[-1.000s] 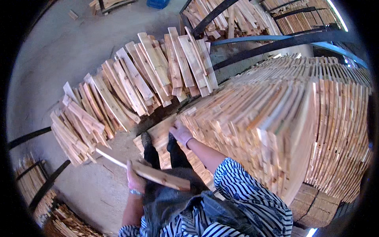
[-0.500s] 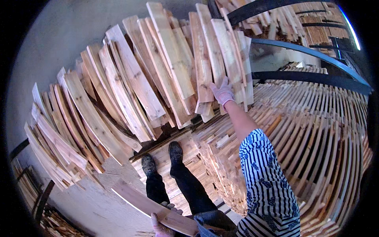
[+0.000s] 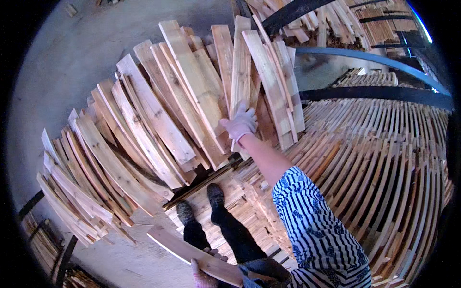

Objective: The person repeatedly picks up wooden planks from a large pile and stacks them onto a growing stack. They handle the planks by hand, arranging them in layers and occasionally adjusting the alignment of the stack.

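Observation:
My left hand [image 3: 203,277], in a light glove, holds a wooden board [image 3: 185,250] low in front of my legs. Its thumb lies along the near edge, and the fingertips show past the far edge. My right hand [image 3: 241,126], gloved too, reaches forward and grips the near end of a pale board [image 3: 239,67] in the row ahead. The thumb sits on the left of that board with the fingers over its right side. The board leans among others, its top end pointing away from me. Its underside is hidden.
Many loose boards [image 3: 158,108] lie side by side along a rack to the left. Closely stacked strips [image 3: 370,158] fill the right side. A blue metal bar [image 3: 365,55] and dark bars [image 3: 374,93] cross at the upper right. My shoes [image 3: 216,196] stand on wood.
My right hand has moved left, and the board under it has swung away from its right-hand neighbour. My left hand still holds its board. The whole view has shifted slightly.

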Motion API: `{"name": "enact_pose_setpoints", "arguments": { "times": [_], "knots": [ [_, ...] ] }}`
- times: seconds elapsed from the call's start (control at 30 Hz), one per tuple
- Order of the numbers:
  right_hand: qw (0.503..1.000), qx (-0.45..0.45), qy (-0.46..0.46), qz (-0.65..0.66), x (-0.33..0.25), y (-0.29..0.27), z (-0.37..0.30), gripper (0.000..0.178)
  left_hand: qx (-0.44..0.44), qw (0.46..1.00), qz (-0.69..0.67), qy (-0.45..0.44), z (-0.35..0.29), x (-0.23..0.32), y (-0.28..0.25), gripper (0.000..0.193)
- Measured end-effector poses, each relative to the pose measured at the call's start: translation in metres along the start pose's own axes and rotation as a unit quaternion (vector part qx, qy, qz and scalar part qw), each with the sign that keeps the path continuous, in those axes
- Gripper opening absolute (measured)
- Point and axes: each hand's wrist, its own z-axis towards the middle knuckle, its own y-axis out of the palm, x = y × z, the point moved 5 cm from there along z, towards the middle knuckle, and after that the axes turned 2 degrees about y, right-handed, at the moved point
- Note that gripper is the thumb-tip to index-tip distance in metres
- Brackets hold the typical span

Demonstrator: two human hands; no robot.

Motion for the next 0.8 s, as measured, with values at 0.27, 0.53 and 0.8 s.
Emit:
{"name": "enact_pose_setpoints", "arguments": {
  "times": [0.27, 0.53, 0.8],
  "knots": [
    [0.995, -0.029, -0.013, 0.097, 0.001, -0.006, 0.011, 0.099, -0.002, 1.0, -0.017, -0.017, -0.006, 0.004, -0.014, 0.08],
    [0.9, -0.047, -0.179, 0.395, -0.023, -0.025, -0.015, 0.083, -0.012, 1.0, -0.024, -0.016, -0.001, 0.005, -0.013, 0.074],
    [0.98, -0.107, -0.129, 0.105, -0.061, 0.013, -0.022, 0.105, 0.01, 0.999, -0.037, 0.006, -0.012, 0.014, 0.005, 0.073]
  ]
}}
